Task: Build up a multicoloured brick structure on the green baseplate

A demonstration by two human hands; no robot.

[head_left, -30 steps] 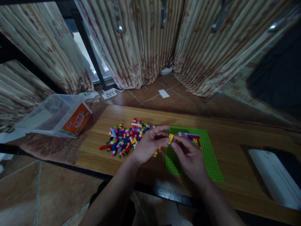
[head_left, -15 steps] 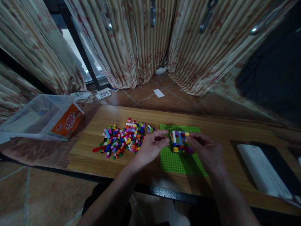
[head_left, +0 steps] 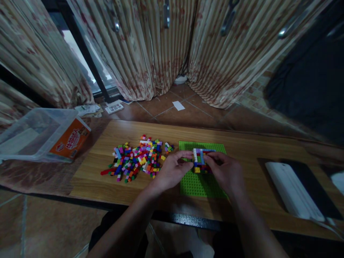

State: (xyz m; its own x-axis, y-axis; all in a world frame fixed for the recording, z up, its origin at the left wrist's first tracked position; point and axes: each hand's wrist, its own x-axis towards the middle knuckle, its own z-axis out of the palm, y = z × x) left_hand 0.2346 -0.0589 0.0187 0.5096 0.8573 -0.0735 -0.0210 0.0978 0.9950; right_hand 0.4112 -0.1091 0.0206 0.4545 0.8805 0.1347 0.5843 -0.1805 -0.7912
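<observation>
- Left forearm angles in from the table's near edge, its hand (head_left: 174, 170) turned inward above the left edge of a green baseplate (head_left: 192, 186); thumb and forefinger stand apart with a visible gap, tips beside a multicolored brick build (head_left: 202, 158); whether they touch it cannot be told.
- Right forearm also reaches in from the near edge, its hand (head_left: 225, 172) over the baseplate's right side; fingers and thumb are bent close together at the build's right portion, partly hiding it; any brick between them cannot be made out.
- The build sits on the baseplate, nearer its far edge; loose bricks (head_left: 137, 157) spread over the wooden table (head_left: 99, 188), toward its left end.
</observation>
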